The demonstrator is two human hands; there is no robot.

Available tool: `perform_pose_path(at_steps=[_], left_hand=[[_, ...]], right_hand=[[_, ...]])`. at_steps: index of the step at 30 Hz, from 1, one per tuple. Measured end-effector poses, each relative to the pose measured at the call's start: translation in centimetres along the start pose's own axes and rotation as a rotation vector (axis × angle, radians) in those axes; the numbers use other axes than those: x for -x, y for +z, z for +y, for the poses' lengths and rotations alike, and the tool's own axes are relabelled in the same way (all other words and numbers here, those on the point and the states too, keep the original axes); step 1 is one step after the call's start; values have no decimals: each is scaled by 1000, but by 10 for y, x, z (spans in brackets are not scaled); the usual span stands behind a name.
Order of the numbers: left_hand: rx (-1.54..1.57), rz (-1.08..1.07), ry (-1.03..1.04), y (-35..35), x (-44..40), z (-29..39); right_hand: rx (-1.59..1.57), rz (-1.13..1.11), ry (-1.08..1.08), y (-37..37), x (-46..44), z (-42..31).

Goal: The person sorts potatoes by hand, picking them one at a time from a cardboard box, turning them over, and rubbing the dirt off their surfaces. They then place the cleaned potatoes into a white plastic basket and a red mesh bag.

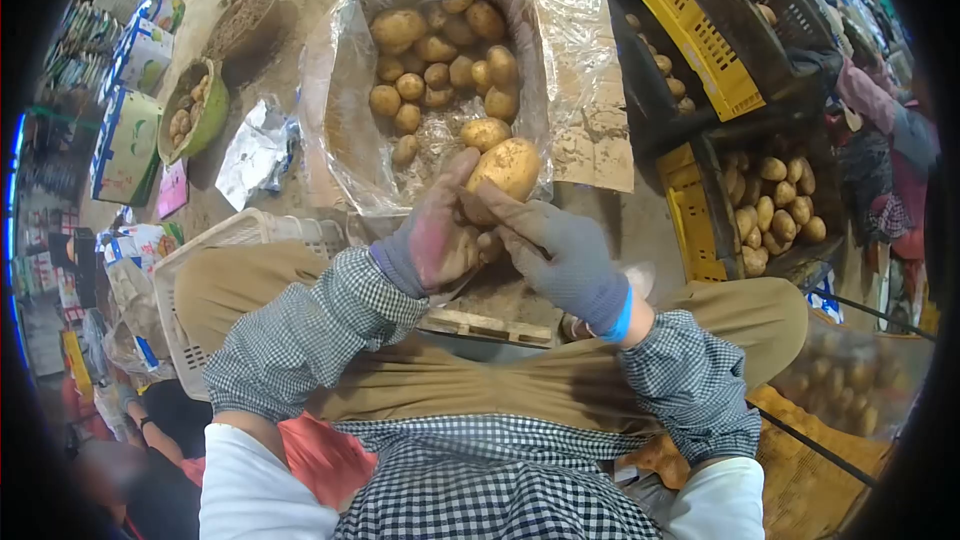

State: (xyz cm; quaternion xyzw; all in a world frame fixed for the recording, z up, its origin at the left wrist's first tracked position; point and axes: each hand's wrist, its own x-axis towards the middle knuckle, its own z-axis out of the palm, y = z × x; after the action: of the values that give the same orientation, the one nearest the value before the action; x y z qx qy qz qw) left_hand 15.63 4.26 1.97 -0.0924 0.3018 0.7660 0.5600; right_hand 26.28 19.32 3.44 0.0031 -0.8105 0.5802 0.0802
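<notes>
My left hand, in a dirty grey and pink work glove, is turned palm up with its fingers closed at a large yellow potato. My right hand, in a grey glove with a blue band at the wrist, presses its fingers to the near side of the same potato. A smaller potato shows just behind it; whether a hand touches it I cannot tell. Beyond my hands stands a cardboard box lined with clear plastic, holding several potatoes.
At right, a yellow and black crate holds potatoes; another crate stands behind it. A green basket and a brown basket stand at left. A white crate is beside my leg. Another person sits at lower left.
</notes>
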Motion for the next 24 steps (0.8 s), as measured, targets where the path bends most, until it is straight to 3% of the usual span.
perform_pose_path(at_steps=[1,5,7,9,11,13,15,17,19,21,24], left_hand=[[-27,3,12,0,1,0],[-39,-16,10,3,6,-1],[163,-54,-192,-1,4,1],[144,60,-130,-5,6,0],[256,-60,-207,-16,4,4],[314,-101,-226,-7,1,6],[267,18,-220,5,4,12],[256,-71,-182,1,7,8],[-459,115,241,11,12,4],[-505,199,304,9,7,0],[-666,26,563,24,8,0]], right_hand=[[152,-86,40,0,1,-3],[-99,161,85,2,-10,1],[-126,244,23,5,-13,4],[385,-189,-68,-2,-5,-7],[280,-133,-134,3,-4,13],[65,35,-31,3,-7,22],[-131,197,128,-5,-13,16],[-251,310,250,-15,-16,10],[-596,139,529,-26,-16,9],[-741,51,535,-22,-17,12],[-1017,-11,562,-19,-13,15]])
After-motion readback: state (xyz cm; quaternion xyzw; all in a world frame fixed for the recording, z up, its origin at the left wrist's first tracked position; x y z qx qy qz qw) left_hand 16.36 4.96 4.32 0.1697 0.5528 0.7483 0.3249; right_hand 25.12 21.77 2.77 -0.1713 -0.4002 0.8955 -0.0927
